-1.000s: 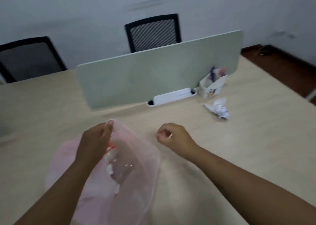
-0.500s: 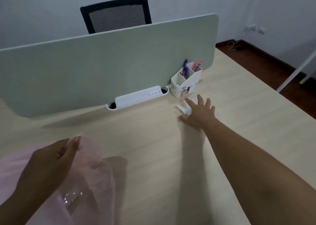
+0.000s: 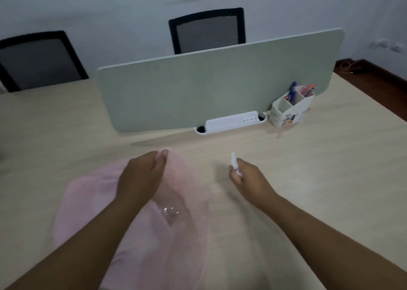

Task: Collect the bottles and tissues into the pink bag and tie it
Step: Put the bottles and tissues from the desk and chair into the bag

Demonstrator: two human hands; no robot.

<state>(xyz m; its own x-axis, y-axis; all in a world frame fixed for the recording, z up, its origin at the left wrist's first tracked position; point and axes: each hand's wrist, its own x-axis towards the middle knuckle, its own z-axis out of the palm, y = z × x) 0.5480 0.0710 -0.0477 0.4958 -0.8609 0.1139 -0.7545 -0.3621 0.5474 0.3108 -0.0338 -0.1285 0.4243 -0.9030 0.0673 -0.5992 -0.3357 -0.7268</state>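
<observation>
One crumpled white tissue is clenched in the right hand; one translucent pink plastic bag is pinched open by the left hand, one clear bottle glimpsed below its fingers.

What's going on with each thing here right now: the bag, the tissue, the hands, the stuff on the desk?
Pink bag: lying on the desk, mouth held up, a clear bottle inside.
Left hand: pinching the bag's rim.
Right hand: closed around the tissue.
Tissue: crumpled, off the desk, beside the bag.
Clear bottle: inside the bag.
Pen holder: upright, pens in it.
</observation>
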